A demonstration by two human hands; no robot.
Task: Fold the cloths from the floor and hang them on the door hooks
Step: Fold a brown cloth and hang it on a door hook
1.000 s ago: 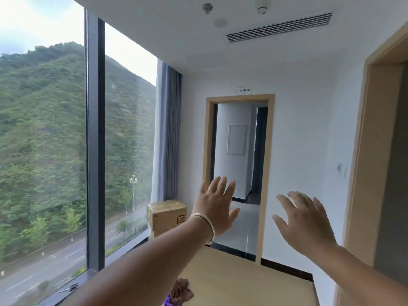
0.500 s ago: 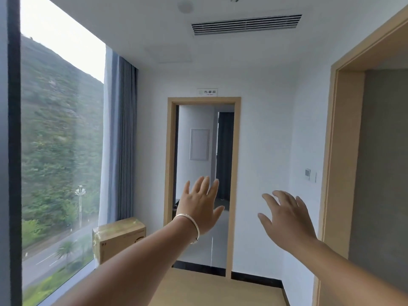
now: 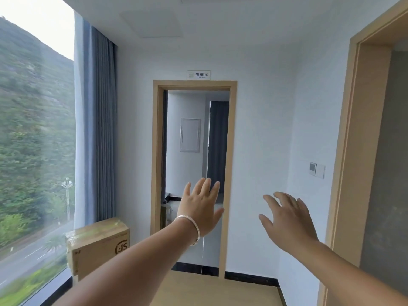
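Three characters, 布草间, are printed on a small white sign fixed above the far doorway; a round "SF" logo is stamped on the cardboard box at near left

White walls, wood-framed doorway, blue curtain, hillside window, cardboard box

Ahead: we see our left hand and right hand raised in free air, fingers spread, touching nothing.
Doorway: open ahead of us, passage clear through its frame.
Left side: cardboard box stands by the window, beside the curtain.
Right side: wall switch, then a second door frame close by.
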